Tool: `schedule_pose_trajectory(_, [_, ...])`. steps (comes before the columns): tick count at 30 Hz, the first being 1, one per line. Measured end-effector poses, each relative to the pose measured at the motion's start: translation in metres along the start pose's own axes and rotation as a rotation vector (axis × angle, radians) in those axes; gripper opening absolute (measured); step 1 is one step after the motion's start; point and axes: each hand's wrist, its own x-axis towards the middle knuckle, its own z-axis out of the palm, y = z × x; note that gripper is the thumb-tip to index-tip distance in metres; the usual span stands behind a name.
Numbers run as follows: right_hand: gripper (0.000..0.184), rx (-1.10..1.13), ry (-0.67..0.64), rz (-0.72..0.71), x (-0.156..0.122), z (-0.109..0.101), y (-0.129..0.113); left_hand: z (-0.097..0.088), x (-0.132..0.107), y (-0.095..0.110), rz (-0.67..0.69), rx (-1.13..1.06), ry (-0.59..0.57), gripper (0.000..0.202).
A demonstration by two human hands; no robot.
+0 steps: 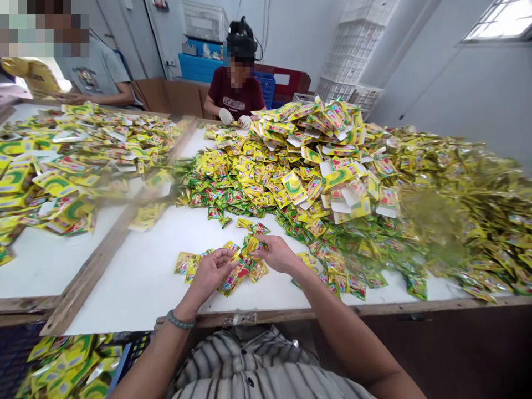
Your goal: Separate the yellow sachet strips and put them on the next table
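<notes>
My left hand (213, 271), a beaded bracelet on its wrist, has its fingers pinched at the edge of a small yellow packet. Facing it, my right hand (274, 253) is closed on a small yellow-and-green packet (251, 244). Under and between both hands lies a loose cluster of small shiny packets (233, 281), some with a red fruit picture. More yellow packets (183, 262) lie just left of my left hand. Beyond my fingers, a few single packets (260, 228) rest on the white tabletop (153, 263).
A big heap of small packets (245, 166) with flat yellow cartons (295, 188) on top spreads right. A wooden divider (97, 263) separates another carton pile (62, 183) at left. A blue crate (139, 346) of cartons stands below the edge. Two people (236, 102) work across the table.
</notes>
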Motion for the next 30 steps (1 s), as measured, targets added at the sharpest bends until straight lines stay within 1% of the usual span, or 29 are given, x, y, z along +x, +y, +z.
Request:
schedule_pose_trajectory(2, [0.004,-0.036,-0.034,0.002,-0.001,0.009,-0.004,0.002,-0.007,-0.004,-0.013,-0.047,0.030,0.050])
schedule_pose_trajectory(5, [0.006,-0.033,0.020,0.035,-0.001,0.025,-0.010,0.002,-0.016,-0.010,-0.038,-0.078,0.063,0.052])
schedule_pose_trajectory(8, [0.010,0.042,0.067,0.069,0.001,0.038,-0.011,-0.003,-0.023,-0.013,-0.080,-0.097,0.040,0.051])
schedule_pose_trajectory(10, [0.012,0.081,0.072,0.072,0.002,0.044,-0.010,-0.008,-0.026,-0.012,-0.099,-0.117,0.022,0.052])
schedule_pose_trajectory(13, [0.009,0.033,0.044,0.019,0.001,0.051,-0.011,-0.016,-0.028,-0.010,-0.118,-0.124,-0.008,0.052])
schedule_pose_trajectory(16, [0.006,-0.084,-0.005,-0.046,-0.004,0.052,-0.013,-0.021,-0.030,-0.010,-0.119,-0.136,-0.007,0.049])
schedule_pose_trajectory(18, [0.004,-0.125,-0.047,-0.089,-0.006,0.048,-0.017,-0.022,-0.031,-0.010,-0.120,-0.151,-0.004,0.049])
schedule_pose_trajectory(19, [0.007,-0.127,-0.044,-0.109,-0.007,0.045,-0.019,-0.023,-0.032,-0.010,-0.122,-0.158,-0.006,0.049])
schedule_pose_trajectory(21, [0.016,-0.128,0.015,-0.142,-0.007,0.040,-0.024,-0.023,-0.032,-0.011,-0.124,-0.168,-0.009,0.049])
schedule_pose_trajectory(23, [0.012,-0.169,0.050,-0.184,-0.005,0.038,-0.028,-0.022,-0.033,-0.011,-0.119,-0.171,-0.014,0.048])
schedule_pose_trajectory(24, [0.010,-0.207,0.026,-0.212,-0.005,0.039,-0.030,-0.022,-0.033,-0.011,-0.113,-0.168,-0.017,0.047])
schedule_pose_trajectory(26, [0.016,-0.262,-0.057,-0.262,-0.004,0.042,-0.032,-0.023,-0.033,-0.012,-0.096,-0.158,-0.027,0.045])
schedule_pose_trajectory(27, [0.016,-0.267,-0.081,-0.271,-0.005,0.045,-0.033,-0.024,-0.033,-0.012,-0.090,-0.150,-0.030,0.044])
schedule_pose_trajectory(29, [0.013,-0.258,-0.087,-0.269,-0.008,0.049,-0.035,-0.028,-0.033,-0.013,-0.080,-0.139,-0.029,0.042])
schedule_pose_trajectory(30, [0.016,-0.265,-0.085,-0.269,-0.010,0.052,-0.036,-0.030,-0.033,-0.014,-0.071,-0.135,-0.029,0.042])
